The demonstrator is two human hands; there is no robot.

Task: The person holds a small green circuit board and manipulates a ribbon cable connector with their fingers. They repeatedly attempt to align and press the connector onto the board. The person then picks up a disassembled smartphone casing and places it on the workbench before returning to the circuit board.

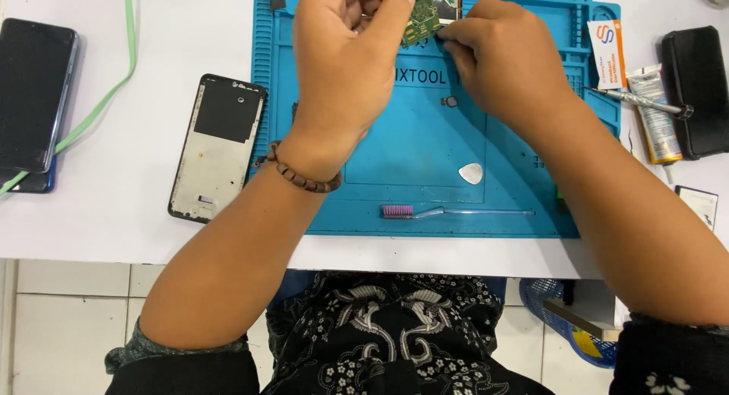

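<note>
**Circuit board held over the blue mat**

White tabletop is filling my view, with a blue silicone repair mat (425,167) spread across the middle. I am watching the left hand (345,68), a beaded bracelet (304,175) on its wrist, pinching a small green circuit board (424,15) between thumb and fingers, up above the mat's far edge. The right hand (505,61) is closing its fingertips on the board's lower right corner; whether it is truly gripping or only steadying there, I cannot tell.

That board is looking light, thin and stiff, and I am judging it fragile: best taken by its bare edges, never across the components.

On the mat I am seeing a white triangular pick (471,173), a clear brush with pink bristles (456,211) and a small dark ring-shaped part (450,102). Left of the mat a stripped phone frame (216,148) is lying flat, a dark phone (34,91) farther out. To the right, a screwdriver (642,100) is resting across a glue tube (654,118).
</note>
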